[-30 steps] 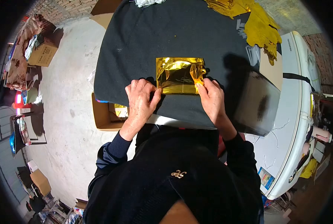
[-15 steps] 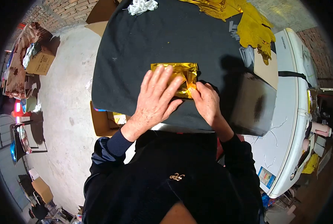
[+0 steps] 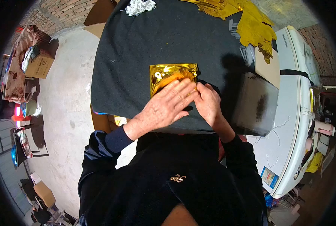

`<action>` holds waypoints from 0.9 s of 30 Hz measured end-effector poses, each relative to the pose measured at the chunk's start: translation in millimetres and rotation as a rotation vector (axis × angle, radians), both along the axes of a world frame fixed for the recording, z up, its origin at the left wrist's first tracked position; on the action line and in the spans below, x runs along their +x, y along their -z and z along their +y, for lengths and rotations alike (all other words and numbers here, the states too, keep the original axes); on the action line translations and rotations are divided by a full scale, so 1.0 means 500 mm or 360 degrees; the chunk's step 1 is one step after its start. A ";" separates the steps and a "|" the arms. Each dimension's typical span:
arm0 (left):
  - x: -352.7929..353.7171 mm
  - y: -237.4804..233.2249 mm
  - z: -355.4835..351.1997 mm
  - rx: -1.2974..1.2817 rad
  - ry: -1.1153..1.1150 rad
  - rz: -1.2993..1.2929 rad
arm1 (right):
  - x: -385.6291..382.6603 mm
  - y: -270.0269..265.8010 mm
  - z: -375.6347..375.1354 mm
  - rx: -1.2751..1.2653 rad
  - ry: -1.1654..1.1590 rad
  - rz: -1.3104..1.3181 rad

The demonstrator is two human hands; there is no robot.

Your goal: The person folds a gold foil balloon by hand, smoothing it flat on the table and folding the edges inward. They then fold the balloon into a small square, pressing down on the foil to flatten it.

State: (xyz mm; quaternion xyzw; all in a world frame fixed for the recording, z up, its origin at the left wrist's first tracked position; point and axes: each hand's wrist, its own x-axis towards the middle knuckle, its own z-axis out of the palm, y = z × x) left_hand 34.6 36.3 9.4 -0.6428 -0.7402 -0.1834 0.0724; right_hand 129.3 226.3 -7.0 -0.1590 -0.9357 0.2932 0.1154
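Observation:
A shiny gold foil sheet (image 3: pixel 175 69), roughly square in outline, lies on the black cloth of the table in front of me. Flat across its lower part rests my left hand (image 3: pixel 166 100), fingers stretched toward the right edge and thumb apart. My right hand (image 3: pixel 209 103) is at the foil's right edge, fingers curled and thumb against them, gripping that edge; my left fingertips partly cover the spot. Much of the foil's lower half is hidden under my left hand.
A large gold foil piece (image 3: pixel 255 32) and several clear strips (image 3: pixel 247 54) lie at the back right. White string (image 3: pixel 139 6) sits at the far left. A dark translucent plastic slab (image 3: pixel 256 105) is right of my hands, beside a white appliance (image 3: pixel 288 124). A cardboard box (image 3: pixel 100 120) stands below the table's left edge.
My left hand has moved down and to the right over the foil, its fingertips now meeting my right hand. The upper foil shows more. My right hand has hardly moved.

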 end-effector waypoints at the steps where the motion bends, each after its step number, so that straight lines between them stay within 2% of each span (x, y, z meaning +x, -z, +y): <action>1: -0.006 0.008 0.004 -0.0017 -0.0025 -0.0139 | -0.001 -0.006 0.001 -0.0006 -0.0011 -0.0053; 5: -0.027 0.038 -0.002 -0.0206 -0.0282 0.0012 | -0.004 -0.024 -0.004 -0.0008 -0.0017 -0.0117; 8: -0.019 0.050 -0.003 -0.0207 -0.0331 -0.0048 | -0.005 -0.029 -0.005 -0.0050 -0.0005 -0.0146; 11: -0.017 0.041 0.000 -0.0203 -0.0372 -0.0092 | 0.000 -0.030 -0.005 -0.0173 0.0007 -0.0064; 14: -0.017 0.044 0.000 -0.0222 -0.0385 -0.0083 | 0.008 -0.014 -0.001 -0.0431 -0.0021 0.0271; 17: -0.018 0.042 -0.001 -0.0249 -0.0385 -0.0088 | 0.026 -0.019 0.005 -0.0204 -0.0112 0.0285; 27: -0.016 0.048 0.001 -0.0227 -0.0443 -0.0088 | 0.036 -0.014 -0.012 0.0132 -0.0085 0.0240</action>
